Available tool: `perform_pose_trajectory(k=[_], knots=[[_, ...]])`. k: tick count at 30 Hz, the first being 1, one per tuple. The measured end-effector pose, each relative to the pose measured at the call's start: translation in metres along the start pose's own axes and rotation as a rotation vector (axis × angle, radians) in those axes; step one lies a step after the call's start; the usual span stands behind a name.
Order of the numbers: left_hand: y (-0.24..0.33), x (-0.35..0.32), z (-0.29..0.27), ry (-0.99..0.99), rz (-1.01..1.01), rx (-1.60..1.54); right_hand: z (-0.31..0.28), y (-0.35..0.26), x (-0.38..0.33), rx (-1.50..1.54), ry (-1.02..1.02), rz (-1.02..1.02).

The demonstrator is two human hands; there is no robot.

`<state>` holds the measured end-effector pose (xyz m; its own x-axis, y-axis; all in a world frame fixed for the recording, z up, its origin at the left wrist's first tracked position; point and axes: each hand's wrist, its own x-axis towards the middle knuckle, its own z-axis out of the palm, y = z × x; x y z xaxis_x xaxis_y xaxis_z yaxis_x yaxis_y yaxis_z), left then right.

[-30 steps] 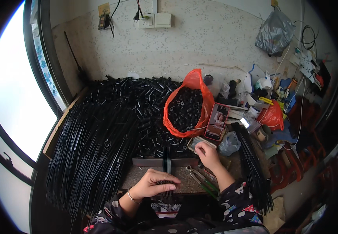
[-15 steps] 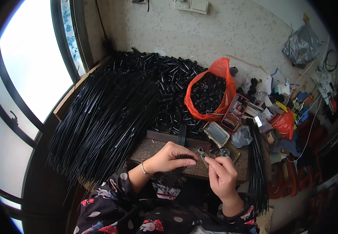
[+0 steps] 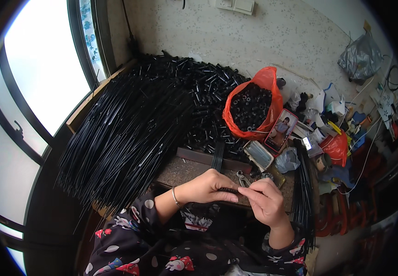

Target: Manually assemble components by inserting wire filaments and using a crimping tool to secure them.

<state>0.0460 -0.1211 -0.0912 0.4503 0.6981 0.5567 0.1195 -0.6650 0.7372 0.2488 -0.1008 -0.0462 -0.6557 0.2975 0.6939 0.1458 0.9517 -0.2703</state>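
My left hand point(image 3: 210, 186), with a bracelet on its wrist, is closed around a row of thin black rods point(image 3: 217, 156). The rods stretch away from me over the bench edge, and the ends at my thumb form a dark, ridged strip. My right hand point(image 3: 265, 198) is closed in a pinch right against the left fingertips, at the end of the row. What its fingers hold is too small to make out. Just beyond both hands, metal pliers point(image 3: 242, 178) lie on the brown bench top point(image 3: 173, 171).
A big bundle of black rods point(image 3: 120, 133) covers the left side, with a heap of short black tubes point(image 3: 208, 87) behind. An orange bag point(image 3: 229, 117) holds small black parts. Near it are a phone point(image 3: 281, 130), an open box point(image 3: 258, 155) and another rod bundle point(image 3: 302, 198).
My right hand has moved left from beside the pliers to meet the left fingertips. The left hand keeps its hold on the rods. The whole view has shifted slightly, and the phone picture differs.
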Motion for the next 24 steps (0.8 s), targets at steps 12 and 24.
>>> perform_pose_trajectory(k=[12, 24], knots=[[-0.063, -0.061, 0.037, -0.209, -0.461, 0.743, 0.010, -0.014, 0.013, 0.100, -0.077, 0.084], [-0.059, -0.086, 0.039, -0.381, -0.296, 0.888, 0.061, 0.192, -0.034, -0.348, -0.005, 0.625]])
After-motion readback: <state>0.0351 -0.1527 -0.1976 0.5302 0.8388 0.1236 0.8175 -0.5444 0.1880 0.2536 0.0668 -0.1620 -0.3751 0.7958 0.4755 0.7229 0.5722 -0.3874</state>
